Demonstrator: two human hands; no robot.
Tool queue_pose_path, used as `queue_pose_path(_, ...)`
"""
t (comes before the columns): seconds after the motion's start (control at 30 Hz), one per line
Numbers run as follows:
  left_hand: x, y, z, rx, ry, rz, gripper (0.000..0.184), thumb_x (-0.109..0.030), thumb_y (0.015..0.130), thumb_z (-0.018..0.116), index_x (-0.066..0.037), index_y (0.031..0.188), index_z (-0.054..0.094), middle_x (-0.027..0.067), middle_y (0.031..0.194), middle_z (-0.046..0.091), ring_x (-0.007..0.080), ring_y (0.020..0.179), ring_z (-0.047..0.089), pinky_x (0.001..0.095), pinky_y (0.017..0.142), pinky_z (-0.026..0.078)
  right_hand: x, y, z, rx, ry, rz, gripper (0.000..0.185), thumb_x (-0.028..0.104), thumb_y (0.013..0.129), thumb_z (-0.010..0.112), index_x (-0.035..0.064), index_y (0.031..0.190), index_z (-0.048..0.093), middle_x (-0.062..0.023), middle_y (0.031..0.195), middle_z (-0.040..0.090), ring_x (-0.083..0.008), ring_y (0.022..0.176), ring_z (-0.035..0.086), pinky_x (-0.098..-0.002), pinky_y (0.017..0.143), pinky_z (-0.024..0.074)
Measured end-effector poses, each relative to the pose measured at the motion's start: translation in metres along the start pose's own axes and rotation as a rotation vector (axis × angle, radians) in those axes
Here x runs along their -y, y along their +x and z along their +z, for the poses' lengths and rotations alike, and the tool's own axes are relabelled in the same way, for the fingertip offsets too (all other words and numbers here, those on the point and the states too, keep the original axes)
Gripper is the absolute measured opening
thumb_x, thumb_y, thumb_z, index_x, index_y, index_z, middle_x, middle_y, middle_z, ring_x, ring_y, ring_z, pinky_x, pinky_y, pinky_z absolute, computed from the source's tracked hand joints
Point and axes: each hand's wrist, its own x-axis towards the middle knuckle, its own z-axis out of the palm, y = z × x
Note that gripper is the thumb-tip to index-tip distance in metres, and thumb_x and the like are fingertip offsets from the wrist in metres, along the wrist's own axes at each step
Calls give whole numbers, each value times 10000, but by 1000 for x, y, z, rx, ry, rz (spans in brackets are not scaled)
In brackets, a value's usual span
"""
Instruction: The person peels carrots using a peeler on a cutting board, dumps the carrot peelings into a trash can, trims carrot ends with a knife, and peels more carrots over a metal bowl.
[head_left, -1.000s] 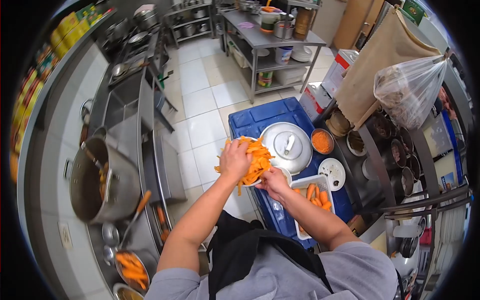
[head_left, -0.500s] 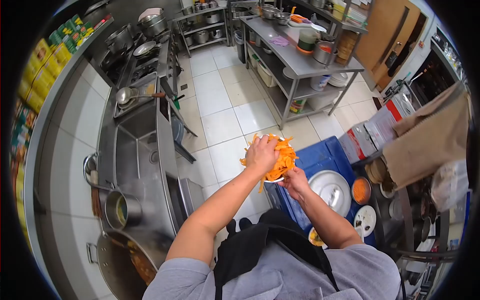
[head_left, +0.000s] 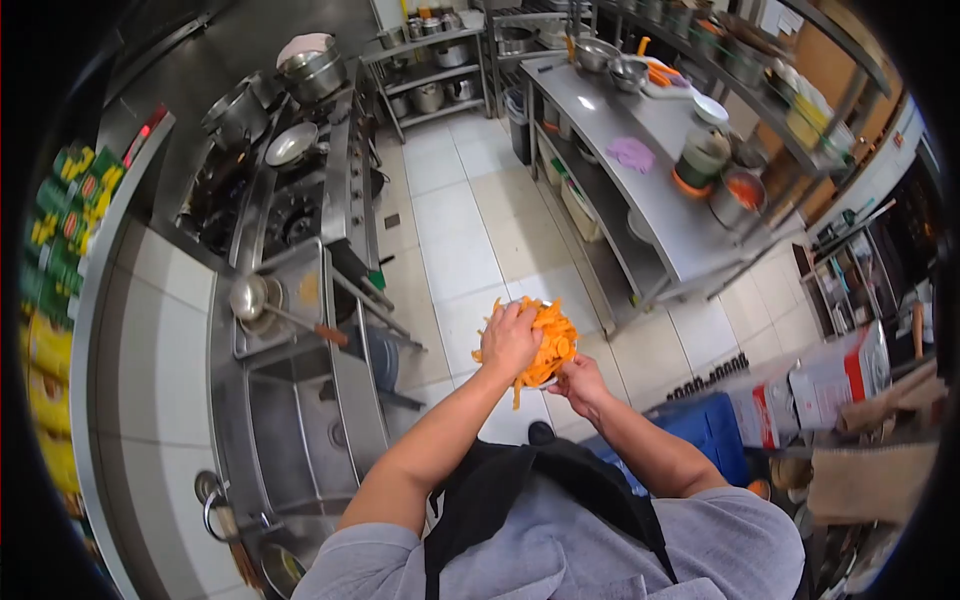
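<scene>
The cut carrots sit heaped in a white bowl, held up in front of the body above the floor, between the sink and the far table. The left hand lies flat over the heap, fingers slightly bent; whether it grips any strips I cannot tell. The right hand is clamped on the bowl's near right rim, its fingertips partly hidden. Several strips jut past the rim, one dangling on the near side, so a tilt, a jolt or the left hand lifting could well send some down. With only the right hand seen gripping the rim, the load might also tip leftward. Strips dropped near the shoe would be a slipping risk on the tiles. To the left is the sink, and beyond it a ladle whose handle points toward the aisle and could be knocked. Farther left stands the stove with a pan. The table, bearing a purple cloth, bounds the right; nearer, a blue crate and boxes block that side.
</scene>
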Motion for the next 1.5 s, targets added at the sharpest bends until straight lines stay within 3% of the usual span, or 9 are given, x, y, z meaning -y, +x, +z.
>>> queue_pose_path(0.13, 70, 110, -6, 16, 23, -55, 283, -199, 777, 701, -111, 1045, 678, 96, 1050, 605, 325, 997, 580, 460, 844, 518, 64, 106, 57, 7, -25, 9, 200, 43, 925, 495, 42, 1098, 598, -59, 915, 667, -170, 728, 671, -310, 618, 587)
queue_pose_path(0.33, 186, 278, 28, 42, 12, 44, 290, -174, 793, 661, -83, 1068, 667, 107, 1032, 601, 320, 1010, 580, 454, 842, 525, 130, 280, 117, -60, -7, -58, 147, 39, 912, 503, 31, 1027, 595, -41, 824, 606, -144, 655, 609, -318, 621, 586)
queue_pose_path(0.7, 303, 600, 95, 95, -96, 239, 229, -182, 809, 647, -77, 1012, 651, 120, 1007, 596, 357, 991, 579, 481, 826, 506, 305, 535, 181, -226, 99, -163, 107, 36, 900, 535, 32, 989, 595, -9, 780, 559, -115, 658, 570, -301, 605, 585)
queue_pose_path(1.13, 471, 954, 145, 203, 2, 148, 261, -263, 859, 683, -87, 1047, 636, 128, 1057, 596, 358, 1005, 570, 474, 845, 500, 515, 871, 267, -177, 107, -94, 189, 21, 923, 502, 37, 1062, 630, -32, 852, 625, -128, 683, 621, -279, 584, 596)
queue_pose_path(1.33, 550, 1125, 197, 246, -61, 330, 306, -286, 872, 696, -90, 1101, 640, 134, 1033, 599, 357, 992, 587, 473, 820, 506, 586, 1030, 302, -304, 209, -179, 190, 25, 923, 502, 11, 1076, 612, -65, 923, 655, -162, 716, 666, -284, 592, 596)
queue_pose_path(1.37, 555, 1156, 205, 270, -56, 368, 327, -292, 870, 700, -92, 1119, 632, 132, 1037, 603, 357, 991, 589, 472, 820, 507, 599, 1050, 305, -292, 253, -194, 214, 25, 923, 505, 13, 1109, 608, -80, 976, 671, -172, 764, 683, -284, 594, 593)
queue_pose_path(1.5, 548, 1273, 235, 347, -39, 541, 432, -336, 857, 720, -90, 1188, 594, 130, 1046, 617, 360, 983, 596, 470, 822, 509, 659, 1128, 310, -386, 445, -254, 229, 45, 953, 486, 59, 1158, 587, -59, 948, 683, -148, 704, 675, -259, 587, 583)
